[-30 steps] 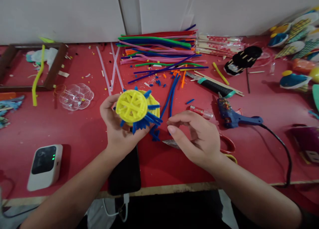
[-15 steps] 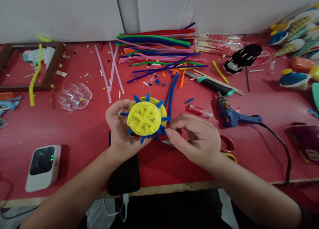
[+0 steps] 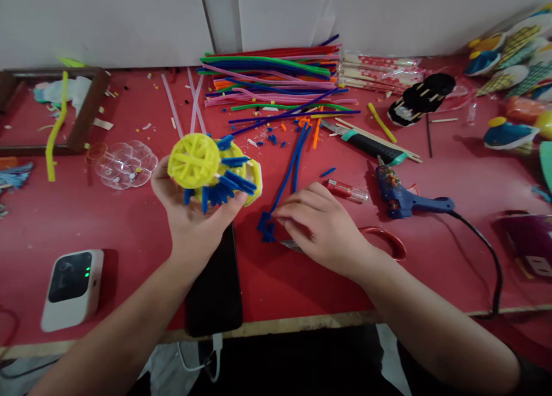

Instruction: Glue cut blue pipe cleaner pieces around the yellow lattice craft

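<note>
Yellow straw ball (image 3: 194,161) | light, crushable, I judged | left hand (image 3: 190,220) cupped it from below | right hand (image 3: 323,230) touched blue straw bits (image 3: 265,226), grasp unclear

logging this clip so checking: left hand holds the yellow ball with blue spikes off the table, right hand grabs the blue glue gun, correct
Not quite: the left hand does hold the yellow ball with blue spikes off the table, but the right hand reaches the small blue cut pieces; the blue glue gun lies untouched to its right. The head view shows it.
</note>
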{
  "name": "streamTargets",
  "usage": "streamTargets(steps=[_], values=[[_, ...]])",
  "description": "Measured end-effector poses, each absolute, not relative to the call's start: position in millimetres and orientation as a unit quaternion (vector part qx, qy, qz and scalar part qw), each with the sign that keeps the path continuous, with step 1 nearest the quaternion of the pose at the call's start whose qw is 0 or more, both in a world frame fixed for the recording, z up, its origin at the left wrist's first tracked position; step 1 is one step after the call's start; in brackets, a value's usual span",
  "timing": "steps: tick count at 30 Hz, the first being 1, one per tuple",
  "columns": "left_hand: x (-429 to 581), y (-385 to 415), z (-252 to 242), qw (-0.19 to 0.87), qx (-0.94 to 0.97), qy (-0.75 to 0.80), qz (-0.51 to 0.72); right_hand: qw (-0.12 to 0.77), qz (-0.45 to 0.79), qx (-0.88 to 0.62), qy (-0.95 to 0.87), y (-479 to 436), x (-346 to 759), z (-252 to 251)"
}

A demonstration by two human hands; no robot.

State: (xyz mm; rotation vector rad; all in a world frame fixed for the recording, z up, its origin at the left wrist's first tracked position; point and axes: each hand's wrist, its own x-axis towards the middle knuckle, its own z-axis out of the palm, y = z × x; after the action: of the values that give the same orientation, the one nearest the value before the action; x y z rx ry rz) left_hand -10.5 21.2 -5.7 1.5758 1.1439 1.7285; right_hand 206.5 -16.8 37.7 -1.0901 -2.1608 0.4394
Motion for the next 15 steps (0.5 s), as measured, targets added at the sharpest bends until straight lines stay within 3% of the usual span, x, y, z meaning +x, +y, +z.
streamTargets(steps=[11, 15], values=[[-6, 18, 2, 0.292, 0.585, 0.423, 0.627, 0.171, 0.215, -0.459, -0.845, -22, 191, 38], [-4, 15, 5, 0.341, 0.597, 0.396, 0.609, 0.184, 0.23, -0.463, -0.836, -20, 191, 36]])
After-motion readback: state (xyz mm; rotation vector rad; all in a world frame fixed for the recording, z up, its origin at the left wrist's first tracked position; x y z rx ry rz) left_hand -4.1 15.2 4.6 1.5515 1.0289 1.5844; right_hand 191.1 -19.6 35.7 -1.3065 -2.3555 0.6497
